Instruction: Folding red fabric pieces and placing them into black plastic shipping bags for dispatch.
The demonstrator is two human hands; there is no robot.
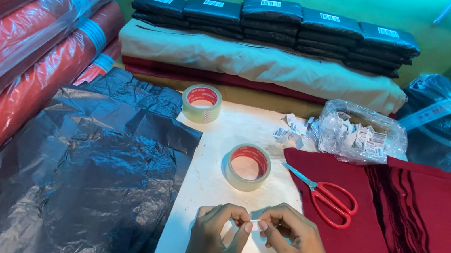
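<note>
1. Left hand (215, 236): located at the near edge of the white worktop (212, 183), fingers curled, thumb and forefinger pinched on the left end of a small white strip (254, 221).
2. Right hand (292, 242): located just right of the left hand, fingertips pinched on the right end of the same strip. Both hands grasp it; neither is released.
3. Strip position: held between the two hands, just above the worktop, at the near centre of the scene. Whether it is a label or a piece of tape cannot be told at this size.
4. Strip axis: the long axis runs left to right, roughly level, with one end in each hand. Both hands are equally close to it.
5. Tape roll (248, 167): lies flat on the worktop just beyond the hands, apart from them. A second tape roll (202, 103) lies farther away, toward the far left.
6. Red-handled scissors (325, 195): rest on the maroon cloth (397, 236) to the right, blades pointing far-left, nearer the right hand.
7. Clear bag of small printed labels (359, 132): far right, with loose labels (290, 129) spilled beside it.
8. Black plastic sheet (98, 168): covers the left side.
</note>
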